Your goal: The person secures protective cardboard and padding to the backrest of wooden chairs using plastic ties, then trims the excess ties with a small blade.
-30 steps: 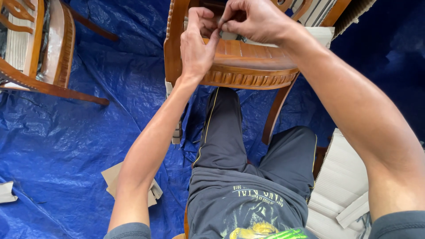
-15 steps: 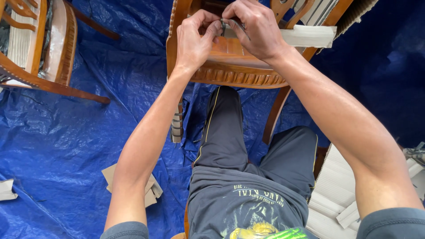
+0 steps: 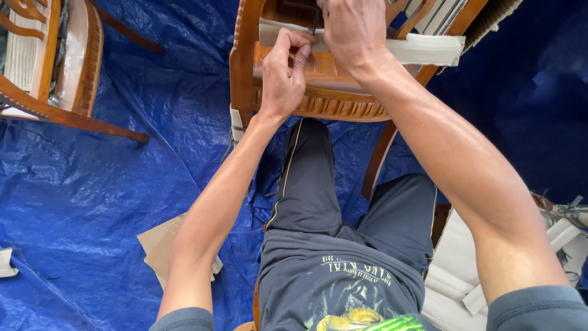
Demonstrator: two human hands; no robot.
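While the white padded strip (image 3: 429, 49) lies across the wooden chair (image 3: 318, 92) above the blue tarp (image 3: 122, 184), the left hand (image 3: 285, 76) pinches its edge and the right hand (image 3: 355, 30) grips a small dark tool (image 3: 313, 21), which could slip and scratch the wood.

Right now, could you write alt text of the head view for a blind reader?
Both hands work on a white padded strip laid across a carved wooden chair: the left hand pinches it, the right hand presses above. A blue tarp covers the floor.
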